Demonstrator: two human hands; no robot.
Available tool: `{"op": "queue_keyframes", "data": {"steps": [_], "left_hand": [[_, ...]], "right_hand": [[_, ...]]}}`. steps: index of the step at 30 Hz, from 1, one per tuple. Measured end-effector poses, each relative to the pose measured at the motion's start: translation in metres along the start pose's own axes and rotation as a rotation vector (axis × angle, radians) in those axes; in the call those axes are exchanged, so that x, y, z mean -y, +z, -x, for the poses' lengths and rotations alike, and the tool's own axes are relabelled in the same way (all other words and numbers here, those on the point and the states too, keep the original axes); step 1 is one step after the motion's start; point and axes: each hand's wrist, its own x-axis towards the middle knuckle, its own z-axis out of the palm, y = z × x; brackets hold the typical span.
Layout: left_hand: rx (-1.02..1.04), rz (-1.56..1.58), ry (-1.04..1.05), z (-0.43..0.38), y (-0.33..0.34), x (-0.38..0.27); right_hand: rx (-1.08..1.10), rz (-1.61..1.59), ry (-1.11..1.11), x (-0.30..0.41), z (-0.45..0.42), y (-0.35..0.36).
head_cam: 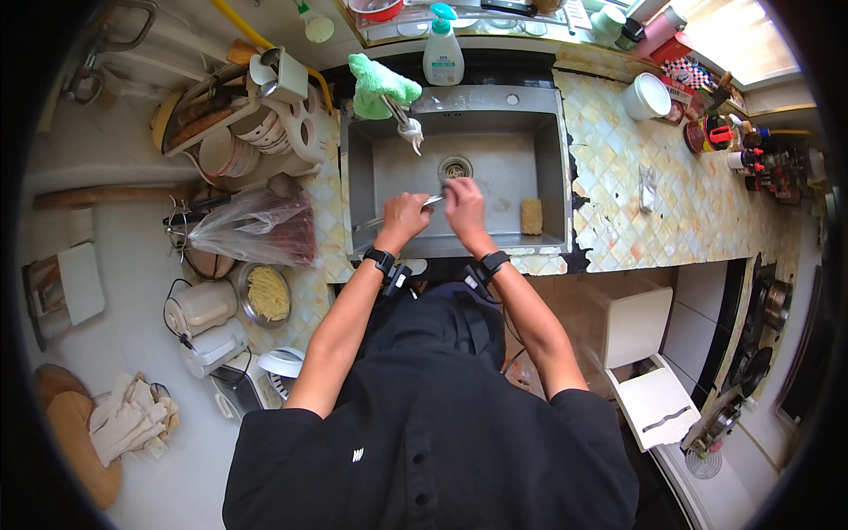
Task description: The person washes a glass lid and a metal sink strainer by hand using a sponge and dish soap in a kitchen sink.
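Both of my hands are over the stainless-steel sink (503, 146). A thin, long metal utensil (434, 199) slants across the sink's front left; its exact kind is unclear. My left hand (405, 217) is closed around its middle. At its upper right end are the fingers of my right hand (465, 204), pinched on it and slightly blurred. The drain strainer (456, 169) lies just beyond my right fingertips. A tan sponge (531, 216) rests in the sink's front right corner. Above the basin's left side, the faucet (396, 111) carries a green cloth (381, 86) and a white wrapping at its spout.
Behind the sink stands a pump bottle (444, 59). To the left are a dish rack (265, 132), a plastic bag of red contents (265, 225) and a bowl of pale strips (267, 293). A white tub (646, 97) and several condiment bottles (762, 159) occupy the right counter.
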Motion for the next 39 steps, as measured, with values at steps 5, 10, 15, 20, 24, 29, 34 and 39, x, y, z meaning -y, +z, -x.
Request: {"op": "queue_keyframes", "data": {"steps": [5, 10, 15, 20, 24, 29, 34, 39], "left_hand": [[0.010, 0.022, 0.026, -0.007, 0.013, 0.002], [0.055, 0.117, 0.077, -0.003, 0.016, -0.006], [0.019, 0.217, 0.075, -0.002, 0.020, -0.017], [0.030, 0.280, 0.128, 0.001, 0.013, -0.008], [0.044, 0.224, 0.094, 0.002, 0.011, -0.001], [-0.004, 0.122, 0.142, -0.002, 0.004, -0.006], [-0.004, -0.036, 0.173, -0.015, 0.023, -0.013], [-0.041, 0.029, 0.177, -0.012, 0.033, -0.005]], "right_hand": [[0.102, -0.079, -0.046, 0.007, 0.009, -0.012], [-0.037, 0.034, 0.023, -0.013, -0.001, -0.037], [-0.016, -0.029, -0.143, 0.009, 0.018, -0.036], [-0.141, 0.078, 0.102, -0.023, 0.015, -0.048], [-0.025, -0.038, -0.055, 0.001, 0.017, -0.042], [-0.081, 0.048, 0.070, -0.011, 0.003, -0.042], [0.048, -0.004, -0.168, 0.012, 0.013, -0.027], [-0.073, 0.077, 0.075, -0.019, 0.008, -0.037]]}}
